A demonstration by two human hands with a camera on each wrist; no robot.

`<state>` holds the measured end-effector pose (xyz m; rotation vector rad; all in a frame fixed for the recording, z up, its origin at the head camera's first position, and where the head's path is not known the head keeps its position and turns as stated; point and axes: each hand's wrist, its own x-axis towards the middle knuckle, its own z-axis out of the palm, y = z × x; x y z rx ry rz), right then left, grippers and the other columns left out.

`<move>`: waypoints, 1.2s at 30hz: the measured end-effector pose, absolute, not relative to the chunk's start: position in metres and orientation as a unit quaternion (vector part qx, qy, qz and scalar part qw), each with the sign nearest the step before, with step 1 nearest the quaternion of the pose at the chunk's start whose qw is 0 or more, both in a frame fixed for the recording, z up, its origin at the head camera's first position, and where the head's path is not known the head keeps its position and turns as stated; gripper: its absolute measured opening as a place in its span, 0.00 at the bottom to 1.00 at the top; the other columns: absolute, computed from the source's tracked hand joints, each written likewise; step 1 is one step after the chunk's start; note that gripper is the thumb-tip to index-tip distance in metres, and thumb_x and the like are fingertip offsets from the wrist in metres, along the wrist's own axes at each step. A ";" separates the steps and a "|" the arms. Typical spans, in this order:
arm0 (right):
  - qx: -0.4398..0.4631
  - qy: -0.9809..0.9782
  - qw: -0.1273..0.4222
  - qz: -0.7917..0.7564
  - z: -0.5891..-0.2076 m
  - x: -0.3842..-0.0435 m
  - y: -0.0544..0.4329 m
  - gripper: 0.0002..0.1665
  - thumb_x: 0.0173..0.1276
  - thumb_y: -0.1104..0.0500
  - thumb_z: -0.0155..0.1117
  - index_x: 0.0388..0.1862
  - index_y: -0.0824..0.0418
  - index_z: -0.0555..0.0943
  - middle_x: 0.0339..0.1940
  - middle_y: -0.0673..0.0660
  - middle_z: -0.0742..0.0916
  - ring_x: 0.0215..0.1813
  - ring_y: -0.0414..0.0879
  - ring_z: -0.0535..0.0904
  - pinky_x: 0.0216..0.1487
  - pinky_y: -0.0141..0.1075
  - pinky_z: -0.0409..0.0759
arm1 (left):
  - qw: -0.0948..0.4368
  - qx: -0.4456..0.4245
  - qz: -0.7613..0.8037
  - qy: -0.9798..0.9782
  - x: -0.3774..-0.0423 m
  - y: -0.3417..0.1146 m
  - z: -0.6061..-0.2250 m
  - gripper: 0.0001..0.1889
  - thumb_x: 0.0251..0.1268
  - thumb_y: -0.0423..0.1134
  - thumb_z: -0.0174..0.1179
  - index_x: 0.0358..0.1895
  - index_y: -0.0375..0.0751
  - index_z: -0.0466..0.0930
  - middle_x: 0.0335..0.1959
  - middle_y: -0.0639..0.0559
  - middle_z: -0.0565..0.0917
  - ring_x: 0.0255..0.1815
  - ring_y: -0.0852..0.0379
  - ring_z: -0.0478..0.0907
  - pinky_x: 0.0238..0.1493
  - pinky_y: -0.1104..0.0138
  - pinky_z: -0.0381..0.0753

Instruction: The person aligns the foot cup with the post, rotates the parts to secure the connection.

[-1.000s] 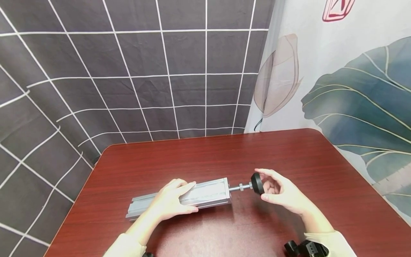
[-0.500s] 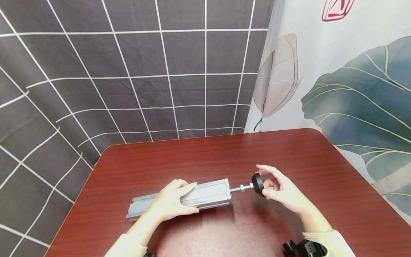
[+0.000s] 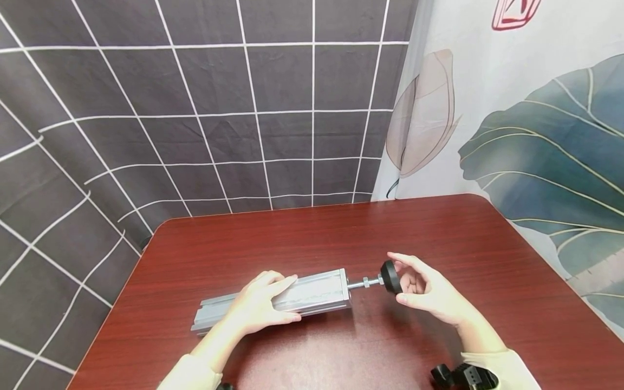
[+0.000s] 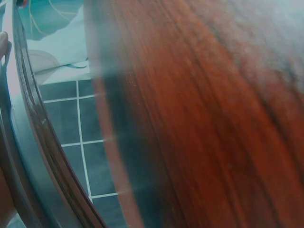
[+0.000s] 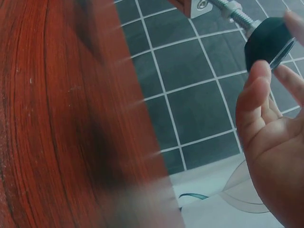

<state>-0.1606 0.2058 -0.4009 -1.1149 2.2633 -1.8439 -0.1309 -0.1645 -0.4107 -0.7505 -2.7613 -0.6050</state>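
My left hand (image 3: 260,304) grips a silver aluminium profile (image 3: 319,292) from above, thumb on the near side and fingers over the far side. The profile's slotted side runs along the left edge of the left wrist view. A threaded rod (image 3: 359,285) with nuts on it sticks out of the profile's right end plate. At the rod's end is a round black levelling foot (image 3: 389,277). Around the foot's rim, my right hand (image 3: 431,292) pinches with thumb below and fingers above. In the right wrist view, the thumb tip lies against the black foot (image 5: 267,42).
A reddish-brown wooden table (image 3: 292,238) lies under both hands. Behind it hang a grey curtain (image 3: 287,135) with white grid lines and a white leaf-print curtain (image 3: 429,162). A black wrist camera (image 3: 468,375) sits at my right sleeve.
My right thumb and fingers shift slightly up and then back down around the foot's rim. The profile and rod end move by a tiny amount; my left hand keeps its grip.
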 end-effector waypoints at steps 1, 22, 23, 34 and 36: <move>-0.356 0.725 0.008 -0.589 -0.401 -0.161 0.206 0.43 0.50 0.80 0.63 0.66 0.66 0.64 0.46 0.50 0.75 0.31 0.42 0.74 0.27 0.33 0.73 | 0.110 -0.258 -0.205 -0.938 -0.131 -0.164 -0.411 0.37 0.40 0.64 0.69 0.58 0.50 0.78 0.42 0.59 0.75 0.45 0.60 0.72 0.46 0.63 0.73; -0.373 0.696 0.050 -0.612 -0.397 -0.158 0.207 0.45 0.52 0.81 0.61 0.69 0.71 0.56 0.50 0.53 0.75 0.29 0.43 0.75 0.26 0.33 0.75 | 0.113 -0.257 -0.206 -0.937 -0.129 -0.163 -0.409 0.37 0.40 0.62 0.69 0.58 0.49 0.79 0.42 0.59 0.75 0.45 0.59 0.72 0.46 0.62 0.73; -0.374 0.697 0.046 -0.610 -0.397 -0.158 0.207 0.45 0.52 0.81 0.61 0.69 0.71 0.57 0.49 0.53 0.75 0.29 0.44 0.75 0.25 0.33 0.75 | 0.113 -0.258 -0.207 -0.937 -0.129 -0.163 -0.409 0.37 0.40 0.62 0.69 0.57 0.49 0.79 0.42 0.58 0.75 0.45 0.59 0.72 0.46 0.62 0.73; -0.346 0.717 0.024 -0.604 -0.398 -0.158 0.207 0.33 0.55 0.78 0.61 0.61 0.68 0.67 0.44 0.51 0.78 0.37 0.42 0.77 0.36 0.30 0.77 | 0.111 -0.262 -0.205 -0.937 -0.128 -0.162 -0.408 0.37 0.40 0.63 0.69 0.58 0.50 0.79 0.41 0.59 0.75 0.44 0.60 0.72 0.45 0.62 0.73; -0.347 0.700 0.033 -0.623 -0.399 -0.158 0.207 0.30 0.56 0.79 0.60 0.59 0.66 0.69 0.44 0.51 0.79 0.39 0.43 0.78 0.39 0.30 0.77 | 0.115 -0.267 -0.204 -0.935 -0.128 -0.161 -0.408 0.37 0.40 0.63 0.69 0.57 0.50 0.79 0.41 0.59 0.75 0.44 0.60 0.72 0.45 0.63 0.73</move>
